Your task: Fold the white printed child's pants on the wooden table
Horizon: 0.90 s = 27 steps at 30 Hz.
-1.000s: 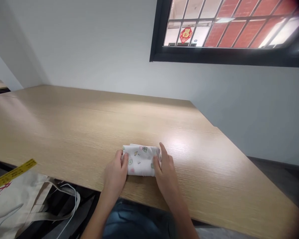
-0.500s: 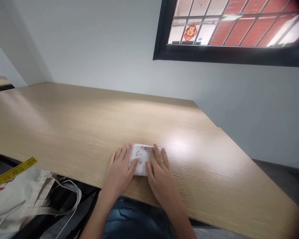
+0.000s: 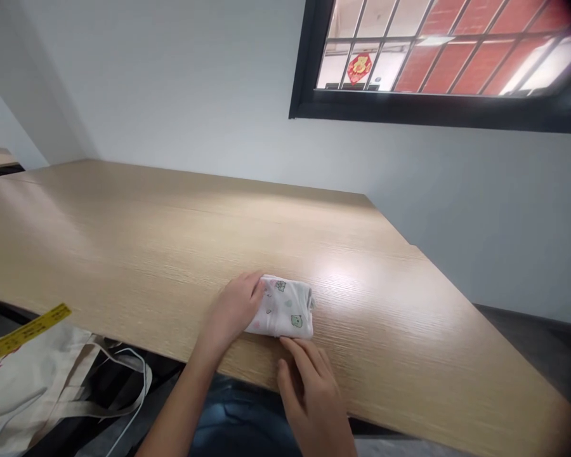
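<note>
A small folded white cloth printed with little cartoon animals lies on the wooden table near its front edge. It forms a compact rectangle, with a loose fold showing at its right end. My left hand is closed over the left end, the thumb on top and the other fingers partly hidden. Below the near edge of the cloth is my right hand, open, its thumb apart from the fingers. The right fingertips reach that edge and appear to touch it.
The light wooden table runs back to a pale wall. A dark-framed window is at upper right. At lower left, below the table edge, sit a cream tote bag, a yellow strip and a white cable.
My right hand has slid off the top of the cloth toward me, uncovering its right half. My left hand has shifted from lying flat to closing over the left end.
</note>
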Each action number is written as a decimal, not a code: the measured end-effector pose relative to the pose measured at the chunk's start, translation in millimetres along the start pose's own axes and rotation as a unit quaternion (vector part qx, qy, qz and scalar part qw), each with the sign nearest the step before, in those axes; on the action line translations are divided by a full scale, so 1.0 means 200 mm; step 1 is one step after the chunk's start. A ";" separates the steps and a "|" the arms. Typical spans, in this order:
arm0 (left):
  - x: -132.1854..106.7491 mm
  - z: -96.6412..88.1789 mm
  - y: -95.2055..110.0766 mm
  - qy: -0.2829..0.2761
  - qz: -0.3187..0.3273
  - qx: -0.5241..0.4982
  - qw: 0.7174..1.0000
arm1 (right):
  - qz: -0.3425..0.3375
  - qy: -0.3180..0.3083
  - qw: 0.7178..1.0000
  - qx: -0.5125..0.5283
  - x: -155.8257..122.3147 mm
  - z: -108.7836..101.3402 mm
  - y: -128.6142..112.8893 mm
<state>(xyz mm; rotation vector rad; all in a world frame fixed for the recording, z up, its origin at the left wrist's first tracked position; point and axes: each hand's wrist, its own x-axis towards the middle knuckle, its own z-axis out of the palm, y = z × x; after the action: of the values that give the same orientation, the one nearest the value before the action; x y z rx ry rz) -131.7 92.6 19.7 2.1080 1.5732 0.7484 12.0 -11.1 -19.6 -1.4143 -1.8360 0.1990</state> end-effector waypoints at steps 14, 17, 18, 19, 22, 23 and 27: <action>-0.36 0.10 0.06 0.093 -0.158 -0.140 0.973 | 0.132 -0.137 0.979 0.077 0.26 -0.02 0.08; -0.27 0.12 0.09 0.060 -0.135 -0.101 0.984 | 0.147 -0.132 0.977 0.083 0.26 -0.02 0.09; -0.25 0.13 0.12 0.053 -0.132 -0.076 0.987 | 0.154 -0.122 0.978 0.074 0.25 -0.02 0.11; -0.24 0.15 0.15 0.044 -0.131 -0.052 0.989 | 0.163 -0.106 0.979 0.061 0.24 -0.03 0.14; -0.24 0.25 0.29 -0.013 -0.103 -0.008 0.995 | 0.190 -0.060 0.980 0.017 0.16 -0.09 0.27; -0.25 0.30 0.34 -0.039 -0.086 -0.001 0.996 | 0.204 -0.047 0.978 0.006 0.11 -0.13 0.33; -0.33 0.48 0.54 -0.116 0.029 -0.041 0.992 | 0.262 -0.004 0.965 -0.033 -0.16 -0.38 0.57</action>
<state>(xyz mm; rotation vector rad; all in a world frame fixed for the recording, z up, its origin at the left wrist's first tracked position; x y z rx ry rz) -6.3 -1.1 -0.9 2.1038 1.3425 0.5533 148.9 -22.3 -47.4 -1.9281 -1.4506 0.4107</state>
